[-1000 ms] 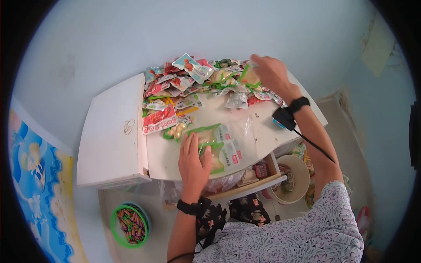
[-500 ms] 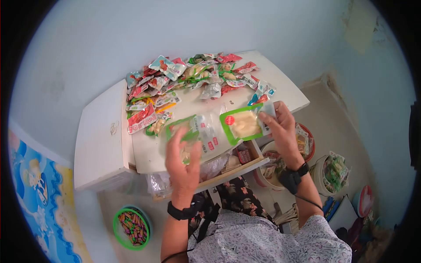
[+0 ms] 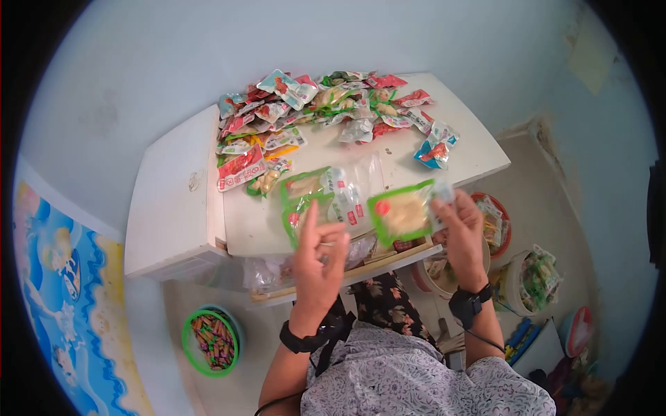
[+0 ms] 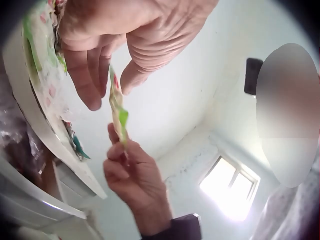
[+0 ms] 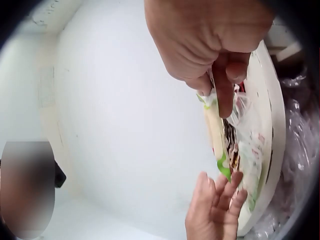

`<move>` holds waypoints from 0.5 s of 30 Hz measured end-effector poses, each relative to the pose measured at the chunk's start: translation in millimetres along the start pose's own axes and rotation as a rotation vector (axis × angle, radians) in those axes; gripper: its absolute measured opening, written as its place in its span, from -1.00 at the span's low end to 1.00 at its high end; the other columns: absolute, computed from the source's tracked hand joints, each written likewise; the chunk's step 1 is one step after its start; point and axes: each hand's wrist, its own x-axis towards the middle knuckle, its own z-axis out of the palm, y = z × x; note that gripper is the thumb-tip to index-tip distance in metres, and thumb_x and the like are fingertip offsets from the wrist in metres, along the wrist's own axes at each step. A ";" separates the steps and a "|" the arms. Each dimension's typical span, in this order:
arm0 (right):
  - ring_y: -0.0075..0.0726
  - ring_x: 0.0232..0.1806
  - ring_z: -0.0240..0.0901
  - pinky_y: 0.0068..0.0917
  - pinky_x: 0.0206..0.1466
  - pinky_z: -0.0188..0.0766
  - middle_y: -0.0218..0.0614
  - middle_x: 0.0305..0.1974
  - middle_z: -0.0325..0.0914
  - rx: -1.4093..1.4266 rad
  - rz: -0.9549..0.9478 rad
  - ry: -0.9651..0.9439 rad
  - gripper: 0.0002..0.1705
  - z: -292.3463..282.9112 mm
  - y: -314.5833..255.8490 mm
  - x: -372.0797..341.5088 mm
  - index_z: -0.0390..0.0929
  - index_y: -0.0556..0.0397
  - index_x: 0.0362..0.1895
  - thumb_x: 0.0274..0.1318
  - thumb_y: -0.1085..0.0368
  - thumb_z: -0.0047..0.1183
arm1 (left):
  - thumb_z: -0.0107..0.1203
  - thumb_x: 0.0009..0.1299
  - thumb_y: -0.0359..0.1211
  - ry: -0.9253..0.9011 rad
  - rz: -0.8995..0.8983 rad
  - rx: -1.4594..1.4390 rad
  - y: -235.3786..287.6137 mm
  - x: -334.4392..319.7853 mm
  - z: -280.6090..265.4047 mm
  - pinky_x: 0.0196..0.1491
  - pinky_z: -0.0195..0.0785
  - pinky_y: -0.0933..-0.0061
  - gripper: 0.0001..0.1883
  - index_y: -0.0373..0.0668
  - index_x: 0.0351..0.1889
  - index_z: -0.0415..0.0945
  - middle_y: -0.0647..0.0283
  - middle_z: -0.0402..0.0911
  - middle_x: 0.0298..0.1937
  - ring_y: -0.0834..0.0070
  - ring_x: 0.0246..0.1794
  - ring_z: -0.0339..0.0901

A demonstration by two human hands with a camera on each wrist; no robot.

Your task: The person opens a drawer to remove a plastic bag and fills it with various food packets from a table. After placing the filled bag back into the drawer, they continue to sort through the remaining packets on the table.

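IMO pinch just the pale end and level the packet [image 3: 402, 213], so the other end's easy to catch. Right hand [image 3: 463, 236] has that pinch; left hand [image 3: 318, 270] is loosely spread, seemingly empty. Packet's up between the hands, over the counter [image 3: 472, 139]'s front edge, right of the clear bag [image 3: 372, 172].

Soft, even light fills the head view, its rim bowed and ringed in black, the pouch [image 3: 404, 215] slightly smeared by blur — in the left wrist view the window [image 4: 230, 187] burns out white, while in the hazy right wrist view clear plastic [image 5: 302, 142] glints
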 end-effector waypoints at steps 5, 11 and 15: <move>-0.70 -0.47 0.44 -0.68 -0.49 0.35 -0.41 -0.30 0.67 -0.047 -0.168 0.176 -0.82 -25.1 21.2 30.2 0.63 0.13 -0.07 0.41 0.27 0.21 | 0.22 0.50 -0.43 0.199 0.150 0.271 -15.4 7.9 -19.5 -0.17 0.44 0.55 -0.44 -0.31 0.45 0.39 0.26 0.71 0.01 0.62 -0.17 0.61; -0.56 -0.28 0.65 -0.58 -0.31 0.66 -0.34 -0.17 0.71 0.020 -0.091 0.196 -0.76 -5.5 49.5 45.5 0.59 0.19 0.05 0.43 0.32 0.16 | 0.24 0.48 -0.44 0.127 0.181 0.319 -20.3 11.2 -7.8 -0.18 0.43 0.51 -0.45 -0.25 0.44 0.42 0.24 0.70 0.02 0.55 -0.17 0.60; -0.49 -0.18 0.69 -0.53 -0.28 0.73 -0.25 -0.07 0.71 0.099 -0.004 0.030 -0.73 14.5 51.2 51.2 0.54 0.26 0.11 0.45 0.37 0.10 | 0.26 0.47 -0.41 0.122 0.287 0.440 -18.7 25.0 3.8 -0.15 0.43 0.43 -0.45 -0.21 0.42 0.43 0.19 0.67 0.06 0.43 -0.12 0.56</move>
